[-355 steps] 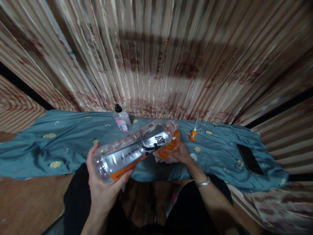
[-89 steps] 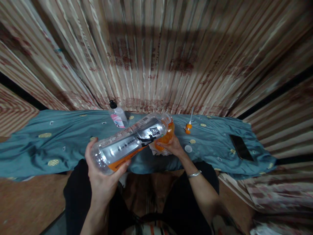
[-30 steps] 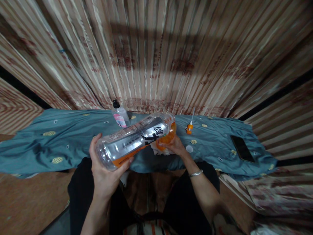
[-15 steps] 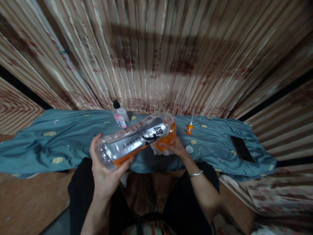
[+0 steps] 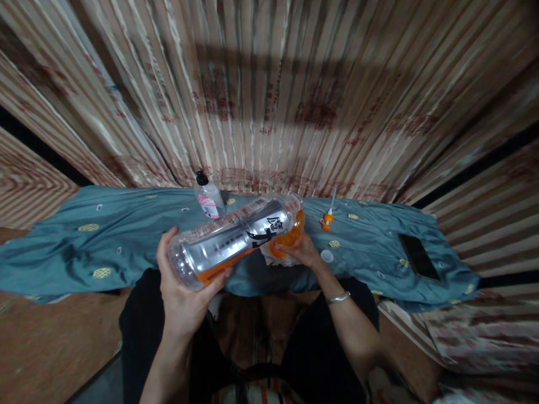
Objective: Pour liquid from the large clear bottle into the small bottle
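Nearest to my view, dark trousers (image 5: 143,303) cover the lap, with a metal bangle (image 5: 338,297) on the right wrist. The left hand (image 5: 183,297) cups the base end of a large clear plastic bottle (image 5: 231,241), which lies tilted across the body, held up off the cloth. Its left fingers (image 5: 166,244) are clenched around the far side, and the thumb presses on the near side. The right hand (image 5: 297,252) sits at the bottle's neck end, its fingers (image 5: 286,248) curled and gripping under the shoulder, against an orange piece (image 5: 295,235) at the neck. I cannot tell exactly what that piece is.

Just under the neck end lies a crumpled white cloth (image 5: 273,259). Beyond the bottle, a teal cloth (image 5: 126,235) with gold ovals spreads sideways. A small white disc (image 5: 326,256) sits right of the neck end, and an orange nozzle with a thin tube (image 5: 327,222) lies farther right. A black-capped pump bottle (image 5: 208,197) stands behind the bottle, and a black phone (image 5: 419,256) lies well to the right. A striped, red-marked backdrop (image 5: 252,101) rises behind everything.
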Motion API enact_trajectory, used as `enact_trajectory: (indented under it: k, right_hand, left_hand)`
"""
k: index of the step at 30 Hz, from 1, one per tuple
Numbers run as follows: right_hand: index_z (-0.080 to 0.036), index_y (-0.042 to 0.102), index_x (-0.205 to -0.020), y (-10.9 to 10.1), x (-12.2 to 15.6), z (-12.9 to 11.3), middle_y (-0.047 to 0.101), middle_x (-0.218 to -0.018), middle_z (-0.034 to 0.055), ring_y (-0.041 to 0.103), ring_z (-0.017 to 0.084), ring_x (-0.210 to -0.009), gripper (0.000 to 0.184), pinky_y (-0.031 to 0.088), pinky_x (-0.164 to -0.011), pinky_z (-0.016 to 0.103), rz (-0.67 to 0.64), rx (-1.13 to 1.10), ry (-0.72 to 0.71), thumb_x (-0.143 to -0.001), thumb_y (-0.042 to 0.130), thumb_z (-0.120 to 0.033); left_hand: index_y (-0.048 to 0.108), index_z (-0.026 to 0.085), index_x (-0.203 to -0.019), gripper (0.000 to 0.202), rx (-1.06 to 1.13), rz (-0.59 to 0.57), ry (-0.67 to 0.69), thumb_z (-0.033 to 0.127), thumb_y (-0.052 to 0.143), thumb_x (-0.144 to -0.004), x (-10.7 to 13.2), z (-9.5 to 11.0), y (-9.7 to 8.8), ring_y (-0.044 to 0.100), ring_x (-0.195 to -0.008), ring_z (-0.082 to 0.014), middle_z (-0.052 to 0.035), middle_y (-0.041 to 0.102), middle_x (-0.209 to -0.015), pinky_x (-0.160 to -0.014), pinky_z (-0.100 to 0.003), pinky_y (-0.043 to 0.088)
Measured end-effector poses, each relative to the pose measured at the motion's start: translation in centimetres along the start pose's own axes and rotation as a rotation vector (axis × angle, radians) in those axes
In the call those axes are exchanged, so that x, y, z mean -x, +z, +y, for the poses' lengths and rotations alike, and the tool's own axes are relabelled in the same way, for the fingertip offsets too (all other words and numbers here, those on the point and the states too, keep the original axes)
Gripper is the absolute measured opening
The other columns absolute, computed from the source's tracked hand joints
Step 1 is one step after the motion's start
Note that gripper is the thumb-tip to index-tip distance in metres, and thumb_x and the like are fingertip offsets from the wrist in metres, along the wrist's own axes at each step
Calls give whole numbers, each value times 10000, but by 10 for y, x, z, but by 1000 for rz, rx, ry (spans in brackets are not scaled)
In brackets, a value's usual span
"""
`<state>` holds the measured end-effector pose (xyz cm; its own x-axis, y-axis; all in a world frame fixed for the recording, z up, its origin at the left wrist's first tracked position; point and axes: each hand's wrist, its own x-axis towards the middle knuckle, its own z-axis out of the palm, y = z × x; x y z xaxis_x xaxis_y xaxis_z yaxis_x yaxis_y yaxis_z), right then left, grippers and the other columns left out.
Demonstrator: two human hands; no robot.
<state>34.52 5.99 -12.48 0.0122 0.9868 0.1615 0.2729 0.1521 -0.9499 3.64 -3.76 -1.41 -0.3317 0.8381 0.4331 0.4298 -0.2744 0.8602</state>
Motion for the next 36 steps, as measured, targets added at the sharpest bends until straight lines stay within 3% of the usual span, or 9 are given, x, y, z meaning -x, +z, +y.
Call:
enact_trajectory:
  k: [11, 25, 30, 36]
  right_hand:
    - [-279, 663, -1351, 1, 0, 9, 850, -1245, 83, 819, 341, -1160, 868, 633, -1156, 617, -5, -98, 9, -616, 1018, -576]
    - [-273, 679, -1326, 0, 0, 7, 845, -1264, 90, 806, 360, -1190, 852, 615, -1167, 647, 8, -43, 31, -605, 1021, -570]
    - [-312, 688, -1308, 0, 0, 9, 843, -1201, 48, 817, 341, -1149, 764, 632, -1132, 628, -41, -59, 26, -658, 994, -574]
    - [-288, 674, -1318, 0, -1, 8, 840, -1243, 72, 808, 346, -1164, 825, 620, -1142, 637, -20, -49, 31, -623, 1009, -580]
  left_hand:
    - [527, 265, -1563, 1159, 26, 12, -21, 478, 1073, -563, 0, 2, 2, 683, -1344, -342, -127, 619, -1521, -1212, -450, 573]
    - [537, 261, -1564, 1183, 26, 17, -32, 480, 1088, -540, 0, 5, 2, 669, -1387, -360, -130, 600, -1559, -1239, -459, 560]
    - [551, 262, -1548, 1183, 36, 18, -42, 484, 1093, -520, -1, 5, 1, 671, -1374, -360, -117, 632, -1496, -1223, -464, 571]
    - [544, 251, -1550, 1181, 33, 18, -28, 506, 1083, -531, -1, 9, 3, 690, -1307, -341, -116, 641, -1457, -1201, -459, 577]
